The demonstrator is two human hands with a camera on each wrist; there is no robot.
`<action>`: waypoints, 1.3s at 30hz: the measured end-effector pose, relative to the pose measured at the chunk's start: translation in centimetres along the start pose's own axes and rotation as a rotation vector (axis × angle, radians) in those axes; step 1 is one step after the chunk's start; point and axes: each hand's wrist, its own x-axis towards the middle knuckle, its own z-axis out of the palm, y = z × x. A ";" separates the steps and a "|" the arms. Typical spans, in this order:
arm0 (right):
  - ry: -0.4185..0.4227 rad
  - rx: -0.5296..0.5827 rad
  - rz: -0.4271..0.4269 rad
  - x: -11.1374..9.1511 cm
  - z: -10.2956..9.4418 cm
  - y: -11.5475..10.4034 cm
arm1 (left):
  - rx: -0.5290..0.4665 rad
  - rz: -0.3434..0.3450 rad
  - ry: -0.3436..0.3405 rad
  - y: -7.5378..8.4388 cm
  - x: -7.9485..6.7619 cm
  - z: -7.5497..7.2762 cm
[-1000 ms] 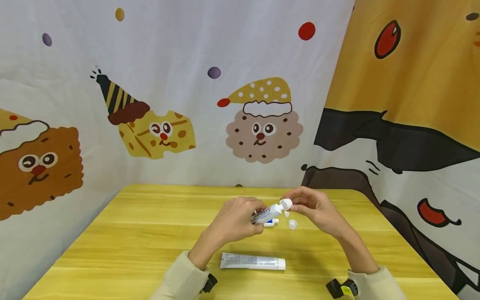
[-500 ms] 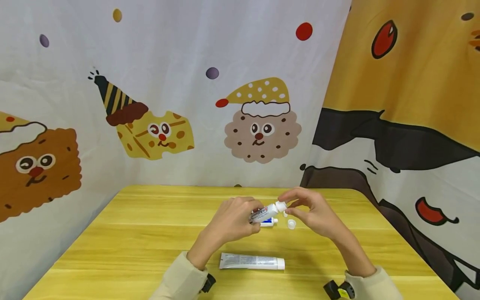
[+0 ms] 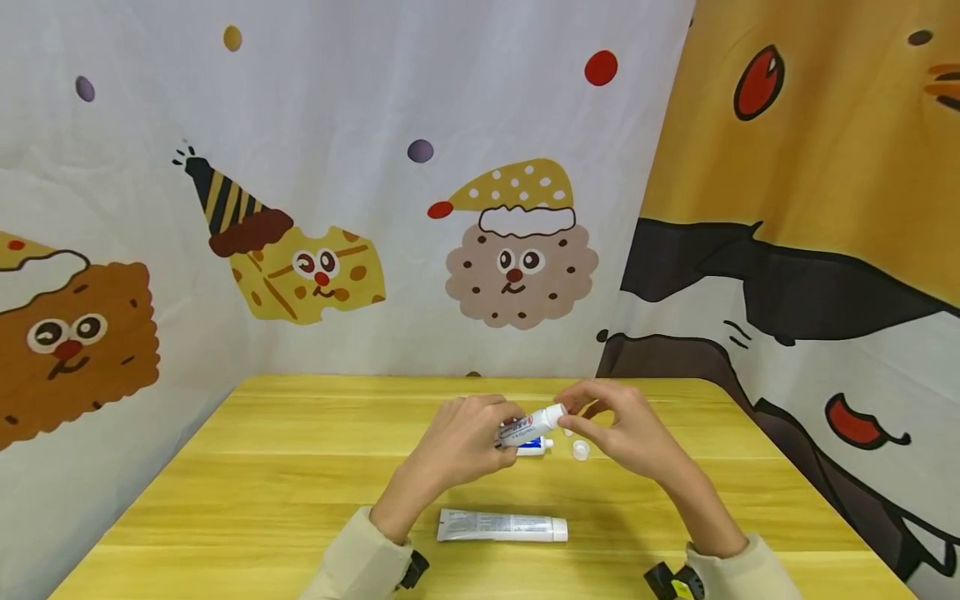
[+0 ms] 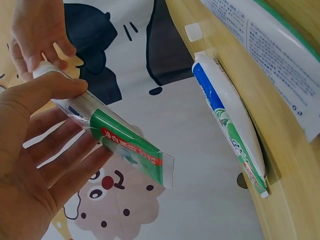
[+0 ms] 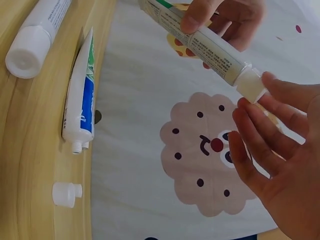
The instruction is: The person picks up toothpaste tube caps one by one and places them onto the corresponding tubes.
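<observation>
My left hand grips a toothpaste tube above the table, its thumb on one side and fingers on the other. The tube tilts, its capped end up and to the right in the head view. Over its nozzle sits a white cap, pinched between thumb and fingertips of my right hand. Behind the held tube lies a second toothpaste tube, blue, white and green, its nozzle bare. A loose white cap rests on the table near that nozzle; a smaller white piece is partly hidden by my right hand.
Closer to me, a larger capped toothpaste tube lies flat across the wooden table. A cartoon-printed cloth hangs behind the table's far edge and along its sides.
The cap, first held askew at the nozzle, now sits straight on the tube's end. My right hand has shifted slightly left with it; the left hand has barely moved.
</observation>
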 end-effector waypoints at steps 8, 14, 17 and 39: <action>0.028 -0.082 0.065 0.1 0.3 -0.1 | 0.008 0.004 0.009 0.0 0.0 -0.1; 0.059 -0.061 -0.001 0.0 0.2 -0.1 | 0.011 0.000 0.009 0.0 0.0 -0.1; 0.046 -0.043 -0.085 -0.1 0.1 0.0 | 0.006 -0.002 0.005 0.0 0.0 -0.2; -0.009 -0.059 -0.110 -0.1 0.5 -0.3 | 0.014 -0.003 0.001 -0.2 -0.2 -0.2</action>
